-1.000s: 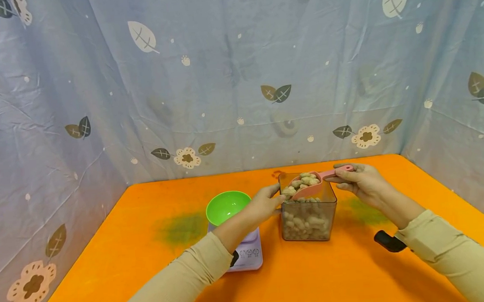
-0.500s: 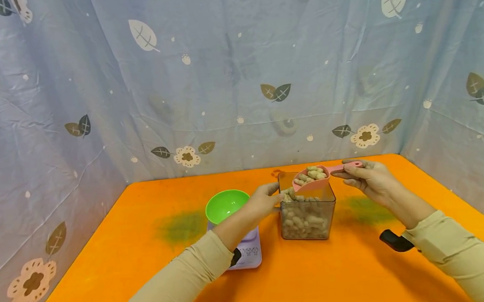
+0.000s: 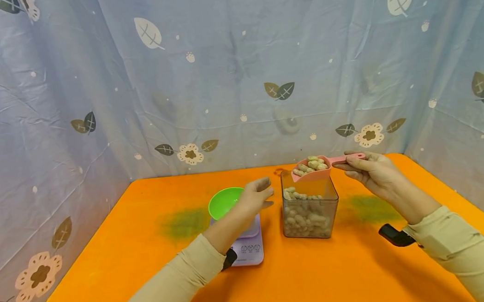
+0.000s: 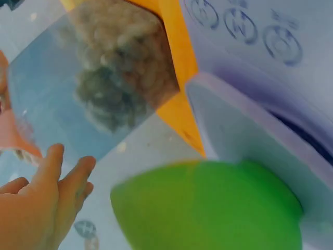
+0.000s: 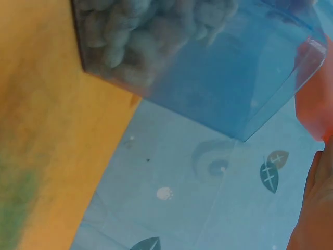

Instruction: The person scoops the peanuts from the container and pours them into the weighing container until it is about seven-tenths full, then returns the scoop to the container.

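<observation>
Right hand [image 3: 372,170] pinching the handle of a pink scoop [image 3: 313,167], heaped with peanuts in the shell [image 3: 311,164] and held level just above the open top of a clear container [image 3: 310,210] still well filled with more. Left hand [image 3: 256,195] loose and flat-fingered, gripping nothing, hovering between the container and a green bowl [image 3: 225,202] seated on a lilac scale [image 3: 247,243] on the orange counter [image 3: 341,269]. Main risk: a heap piled above the rim, so any tilt or jolt on the way across likely to shed peanuts onto the counter or the scale platform. Also a thin handle pinched at its far end, free to roll between the fingers. Container no longer steadied, so a knock from the scoop could shift it. Bowl small and perched high, easy to nudge off centre.
</observation>
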The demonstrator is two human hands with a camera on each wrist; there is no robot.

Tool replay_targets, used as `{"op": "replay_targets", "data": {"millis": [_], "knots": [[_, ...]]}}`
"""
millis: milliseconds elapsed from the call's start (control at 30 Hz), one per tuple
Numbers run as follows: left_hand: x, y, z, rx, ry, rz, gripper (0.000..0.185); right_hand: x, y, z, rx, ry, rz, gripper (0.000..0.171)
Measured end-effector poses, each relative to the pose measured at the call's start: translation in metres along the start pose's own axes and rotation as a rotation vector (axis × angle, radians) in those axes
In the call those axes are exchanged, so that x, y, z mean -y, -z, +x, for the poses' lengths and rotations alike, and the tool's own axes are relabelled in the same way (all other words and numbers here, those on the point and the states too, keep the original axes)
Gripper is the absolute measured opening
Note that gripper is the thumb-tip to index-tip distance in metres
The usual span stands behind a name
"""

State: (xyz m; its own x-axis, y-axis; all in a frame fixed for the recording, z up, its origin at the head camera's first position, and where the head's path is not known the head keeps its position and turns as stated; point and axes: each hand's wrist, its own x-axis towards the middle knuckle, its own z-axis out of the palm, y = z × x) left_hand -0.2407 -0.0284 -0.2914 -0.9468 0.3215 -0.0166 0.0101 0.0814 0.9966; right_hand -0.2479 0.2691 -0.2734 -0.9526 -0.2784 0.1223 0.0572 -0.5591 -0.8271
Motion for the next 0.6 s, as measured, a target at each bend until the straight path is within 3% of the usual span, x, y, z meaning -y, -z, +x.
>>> {"op": "replay_targets", "data": {"millis": [100, 233, 433, 600], "knots": [[-0.003, 0.012, -0.006, -0.012, -0.020, 0.006, 0.049, 0.000, -0.006, 0.003, -0.005, -0.013, -0.009, 0.042], [-0.007, 0.025, -0.014, -0.059, -0.040, 0.026, 0.048, -0.001, -0.013, 0.007, -0.007, -0.021, -0.004, 0.036], [-0.010, 0.042, -0.023, -0.116, -0.032, 0.053, 0.048, -0.005, -0.025, 0.013, -0.018, -0.041, 0.003, 0.076], [-0.008, 0.056, -0.029, -0.164, -0.058, 0.109, 0.048, -0.010, -0.034, 0.017, -0.015, -0.051, 0.014, 0.077]]}}
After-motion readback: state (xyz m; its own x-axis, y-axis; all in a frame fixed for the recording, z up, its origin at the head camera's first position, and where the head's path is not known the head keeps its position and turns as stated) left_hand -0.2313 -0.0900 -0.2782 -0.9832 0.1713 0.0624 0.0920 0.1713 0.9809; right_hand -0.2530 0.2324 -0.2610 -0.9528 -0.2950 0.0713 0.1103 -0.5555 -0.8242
